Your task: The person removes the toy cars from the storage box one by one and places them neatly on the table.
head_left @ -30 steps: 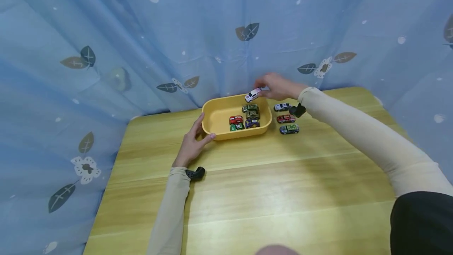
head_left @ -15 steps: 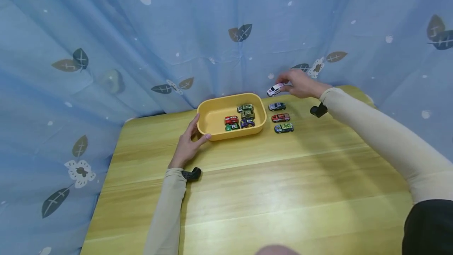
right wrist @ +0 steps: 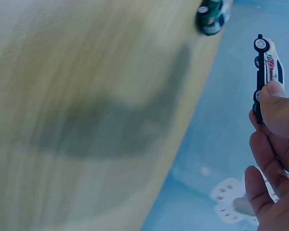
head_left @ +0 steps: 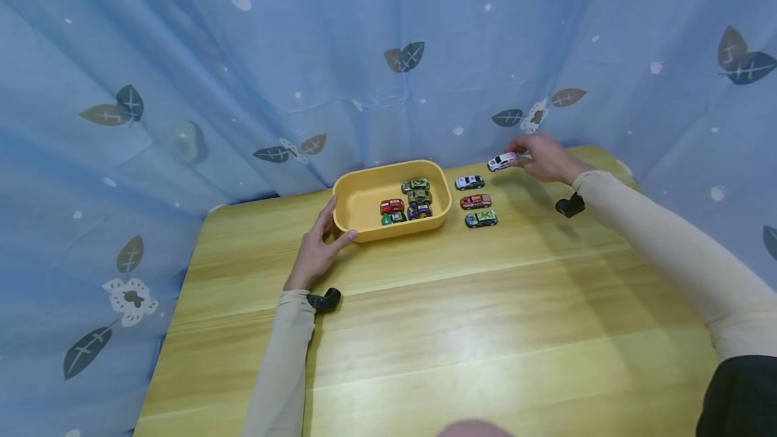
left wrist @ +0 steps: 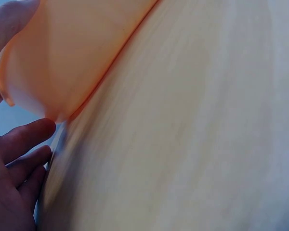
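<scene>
Pinches the white car point(head_left: 501, 162) by one end between thumb and fingers of the right hand point(head_left: 546, 159), with the other end pointing out past the fingertips. Appears to hold it off the wood, near the far edge, beyond the silver car point(head_left: 469, 183). Grips the left end of the tray point(head_left: 363, 204) with the left hand point(head_left: 312, 255), its lower fingers spread apart. Has the red car point(head_left: 476, 201) and green car point(head_left: 481, 219) also just beside the tray, five cars point(head_left: 419, 197) inside. Sits at a yellowish wood table point(head_left: 425, 329) before a leaf-printed blue curtain point(head_left: 340, 52).
</scene>
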A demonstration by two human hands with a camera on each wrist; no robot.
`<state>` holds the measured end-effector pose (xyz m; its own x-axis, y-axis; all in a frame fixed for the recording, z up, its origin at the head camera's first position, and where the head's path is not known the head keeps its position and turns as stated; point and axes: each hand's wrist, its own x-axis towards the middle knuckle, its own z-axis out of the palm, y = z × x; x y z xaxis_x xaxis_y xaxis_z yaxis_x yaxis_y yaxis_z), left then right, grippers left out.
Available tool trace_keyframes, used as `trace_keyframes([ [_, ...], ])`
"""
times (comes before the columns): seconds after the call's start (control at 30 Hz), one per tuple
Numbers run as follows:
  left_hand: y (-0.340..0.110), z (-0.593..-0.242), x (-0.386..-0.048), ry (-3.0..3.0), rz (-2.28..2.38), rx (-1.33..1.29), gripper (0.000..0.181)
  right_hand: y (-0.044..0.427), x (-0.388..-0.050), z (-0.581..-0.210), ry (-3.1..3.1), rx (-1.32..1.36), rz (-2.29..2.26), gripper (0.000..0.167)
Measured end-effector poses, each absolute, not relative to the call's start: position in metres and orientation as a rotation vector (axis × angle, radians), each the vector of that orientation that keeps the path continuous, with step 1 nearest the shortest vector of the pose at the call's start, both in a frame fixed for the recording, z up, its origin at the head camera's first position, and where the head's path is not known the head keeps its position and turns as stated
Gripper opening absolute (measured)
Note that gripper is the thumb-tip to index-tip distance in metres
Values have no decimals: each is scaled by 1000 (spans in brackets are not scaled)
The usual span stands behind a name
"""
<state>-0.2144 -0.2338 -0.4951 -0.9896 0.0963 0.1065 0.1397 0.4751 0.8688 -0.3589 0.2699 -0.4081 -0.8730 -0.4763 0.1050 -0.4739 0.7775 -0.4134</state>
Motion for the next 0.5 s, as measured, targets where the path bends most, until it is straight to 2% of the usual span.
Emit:
trace_keyframes([
  [0.27,-235,-497,-214,-2658,-1575,-207,89,279,-362,-430,2964,-759,-683,25],
  [0.5,-231,-495,-214,-2671,-1562,-195,90,283,-361,-446,2901,-609,-762,30],
])
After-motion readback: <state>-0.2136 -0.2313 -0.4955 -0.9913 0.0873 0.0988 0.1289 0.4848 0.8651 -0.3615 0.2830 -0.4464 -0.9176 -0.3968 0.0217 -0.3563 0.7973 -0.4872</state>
